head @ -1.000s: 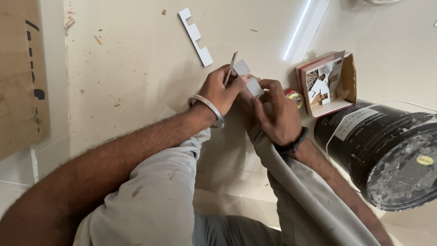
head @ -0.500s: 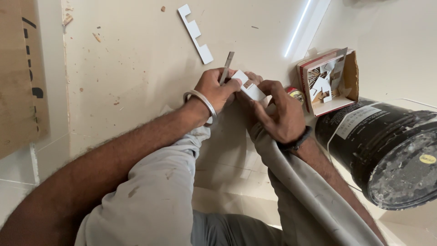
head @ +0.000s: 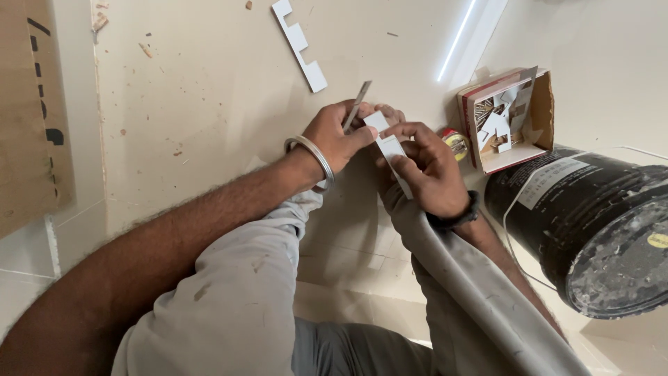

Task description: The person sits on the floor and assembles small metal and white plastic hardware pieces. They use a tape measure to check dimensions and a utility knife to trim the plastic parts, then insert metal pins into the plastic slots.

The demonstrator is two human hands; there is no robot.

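Head view looks down on a small white notched strip (head: 388,145) held between both hands over the pale floor (head: 209,90), near the middle of the frame and above the person's grey-trousered knees (head: 236,306). The right hand (head: 428,170) is closed around the strip's lower half, fingers wrapped over it and thumb pressing along its face, with a dark band (head: 456,217) at the wrist. The left hand (head: 341,136) is clamped on a thin flat metal blade (head: 356,106), pinched between thumb and fingers so that its free end sticks up and away from the knuckles; the thumb tip also touches the upper end of the strip. A steel bangle (head: 311,159) circles the left wrist. Just beyond the right hand, a small round red and yellow object (head: 456,141) lies on the floor, partly hidden by the fingers. Next to it stands an open cardboard box (head: 539,115) holding white offcuts and what look like nails. A black bucket (head: 591,223) with a spattered lid lies on its side toward the right edge. A longer white notched strip (head: 299,43) lies well apart near the top edge, and a brown cardboard sheet (head: 28,118) covers the left edge.
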